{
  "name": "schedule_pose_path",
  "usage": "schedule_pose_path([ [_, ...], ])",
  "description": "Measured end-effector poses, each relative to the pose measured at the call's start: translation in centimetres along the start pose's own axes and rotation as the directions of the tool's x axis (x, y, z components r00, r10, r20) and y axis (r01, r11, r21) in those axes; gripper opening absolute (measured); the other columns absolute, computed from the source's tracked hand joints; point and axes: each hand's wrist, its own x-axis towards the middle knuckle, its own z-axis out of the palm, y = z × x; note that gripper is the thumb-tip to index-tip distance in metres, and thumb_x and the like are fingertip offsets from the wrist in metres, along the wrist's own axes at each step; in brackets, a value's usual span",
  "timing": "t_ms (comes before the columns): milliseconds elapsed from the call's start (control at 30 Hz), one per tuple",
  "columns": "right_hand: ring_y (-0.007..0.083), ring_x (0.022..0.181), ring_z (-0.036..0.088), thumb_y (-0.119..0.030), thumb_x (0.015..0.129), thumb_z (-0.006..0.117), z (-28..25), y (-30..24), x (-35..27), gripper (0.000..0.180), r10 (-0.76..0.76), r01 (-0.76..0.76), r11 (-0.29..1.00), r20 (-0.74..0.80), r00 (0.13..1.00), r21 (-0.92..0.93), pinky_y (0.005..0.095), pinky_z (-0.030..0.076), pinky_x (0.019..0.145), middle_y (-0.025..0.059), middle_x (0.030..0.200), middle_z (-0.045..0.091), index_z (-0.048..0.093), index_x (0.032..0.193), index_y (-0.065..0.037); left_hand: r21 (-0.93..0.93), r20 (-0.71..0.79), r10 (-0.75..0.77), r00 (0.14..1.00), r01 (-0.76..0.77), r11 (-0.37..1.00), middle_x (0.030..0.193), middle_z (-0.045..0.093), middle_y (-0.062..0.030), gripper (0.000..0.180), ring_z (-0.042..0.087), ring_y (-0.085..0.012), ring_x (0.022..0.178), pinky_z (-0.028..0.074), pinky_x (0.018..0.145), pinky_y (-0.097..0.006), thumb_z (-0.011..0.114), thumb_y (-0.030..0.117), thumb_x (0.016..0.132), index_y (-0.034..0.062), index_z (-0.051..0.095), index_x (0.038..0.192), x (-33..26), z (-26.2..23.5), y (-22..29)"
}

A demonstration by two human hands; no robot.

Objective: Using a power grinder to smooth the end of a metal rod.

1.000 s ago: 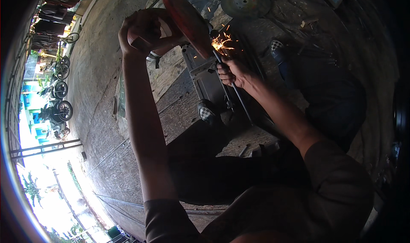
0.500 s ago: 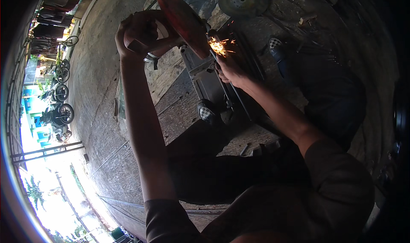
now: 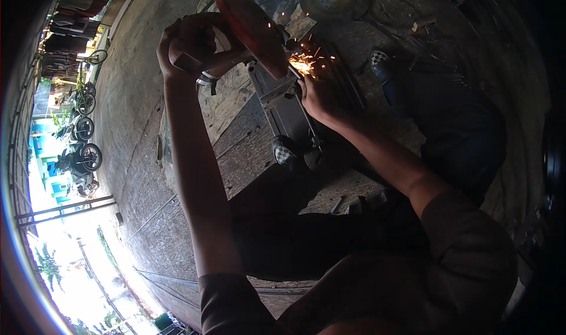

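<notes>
My left hand [image 3: 177, 49] is closed around the handle of a cut-off saw, beside its dark rounded motor housing [image 3: 194, 43]. A big reddish disc guard [image 3: 250, 28] tilts across the saw's front. Orange sparks [image 3: 303, 63] fly at the guard's lower edge. Just below them, my right hand [image 3: 320, 99] grips a thin metal rod [image 3: 295, 71], whose tip shows between the fingers and the sparks. Most of the rod is hidden by the hand. Under both hands lies the saw's grey metal base [image 3: 286, 111], with a clamp screw [image 3: 312, 131] along its right side.
A round flat disc [image 3: 334, 0] lies on the floor beyond the saw. Several dark bars [image 3: 348, 84] lie right of the base. My checkered shoes [image 3: 285, 151] flank the work. A wood scrap [image 3: 423, 25] is at far right; parked motorbikes [image 3: 82, 158] stand at left.
The sparks have spread wider. My right hand has turned slightly, and the rod's tail below it no longer shows. My left hand and the saw have hardly moved.
</notes>
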Motion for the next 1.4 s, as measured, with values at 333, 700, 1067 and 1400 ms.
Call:
schedule_pose_path([
  [333, 0.0406, 0.077, 0.063, -0.008, 0.089, 0.056, 0.9, 0.9, -0.6, 0.018, -0.159, 0.160, 0.987, -0.115, 0.981, -0.002, 0.0475, 0.049, 0.067, 0.0252, 0.089, 0.060, 0.052, 0.101, 0.004, 0.570, 0.092, 0.240, 0.967, -0.248, 0.783, 0.087, 0.063, -0.0170, 0.054, 0.061, -0.0262, 0.070, 0.052, 0.063, -0.036, 0.039, 0.041, 0.091, -0.0054, 0.058, 0.109, 0.5, -1.1, -0.9],
  [700, 0.0405, 0.099, 0.058, 0.007, 0.076, 0.054, 0.8, 0.6, -0.9, 0.039, -0.165, 0.170, 0.984, -0.085, 0.983, 0.052, 0.0458, 0.049, 0.086, 0.0258, 0.106, 0.057, 0.051, 0.114, 0.009, 0.772, 0.243, 0.361, 0.900, -0.405, 0.490, 0.087, 0.063, -0.0167, 0.054, 0.061, -0.0255, 0.070, 0.052, 0.064, -0.036, 0.039, 0.042, 0.091, -0.0050, 0.059, 0.108, 0.3, -1.3, -0.6],
  [1067, 0.0395, 0.077, 0.062, -0.004, 0.082, 0.059, 1.3, 1.1, -0.6, 0.023, -0.156, 0.177, 0.978, -0.176, 0.972, 0.111, 0.0469, 0.050, 0.072, 0.0222, 0.082, 0.061, 0.055, 0.104, 0.003, 0.336, 0.061, 0.114, 0.992, -0.128, 0.933, 0.087, 0.062, -0.0158, 0.054, 0.059, -0.0236, 0.071, 0.050, 0.063, -0.034, 0.037, 0.042, 0.091, -0.0053, 0.059, 0.108, 0.5, -1.0, -0.5],
  [1400, 0.0386, 0.066, 0.056, -0.004, 0.085, 0.060, -0.6, 0.6, 0.8, 0.006, -0.310, 0.372, 0.918, -0.334, 0.890, 0.138, 0.0456, 0.046, 0.064, 0.0188, 0.072, 0.056, 0.056, 0.083, 0.000, 0.716, 0.119, 0.275, 0.954, -0.275, 0.642, 0.088, 0.062, -0.0149, 0.055, 0.058, -0.0239, 0.072, 0.049, 0.065, -0.034, 0.038, 0.042, 0.091, -0.0051, 0.058, 0.111, -0.2, -0.3, -0.1],
])
